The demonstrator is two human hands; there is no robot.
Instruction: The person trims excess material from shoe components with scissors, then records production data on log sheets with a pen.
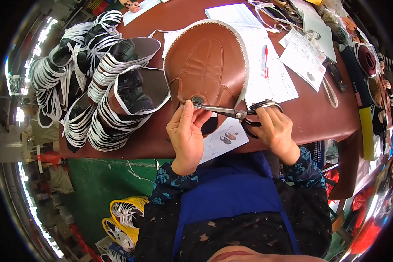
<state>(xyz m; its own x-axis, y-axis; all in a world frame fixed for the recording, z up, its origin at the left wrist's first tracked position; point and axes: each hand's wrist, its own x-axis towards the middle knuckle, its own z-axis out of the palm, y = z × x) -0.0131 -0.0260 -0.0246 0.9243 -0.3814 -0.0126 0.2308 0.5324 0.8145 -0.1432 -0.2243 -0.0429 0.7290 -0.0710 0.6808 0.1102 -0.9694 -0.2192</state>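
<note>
A brown leather shoe upper (205, 61) with a pale zigzag-stitched rim lies in front of me on the table. Between thumb and fingers, my left hand (187, 142) pinches a small dark piece (197, 101) at the upper's near end. My right hand (275, 129) has its fingers through the black handles of a pair of scissors (238, 114). The blades point left, and their tips reach the dark piece beside my left fingertips. How far the blades are apart at the tips is too small to tell.
Stacked shoe uppers with white edges (107, 135) stand on the left of the maroon table (312, 124). Papers (279, 83), a red pen (266, 61) and a black box cutter (336, 76) lie to the right. Another person's hand (132, 6) holds a pen at the far edge. A yellow basket (137, 203) holds more uppers below.
</note>
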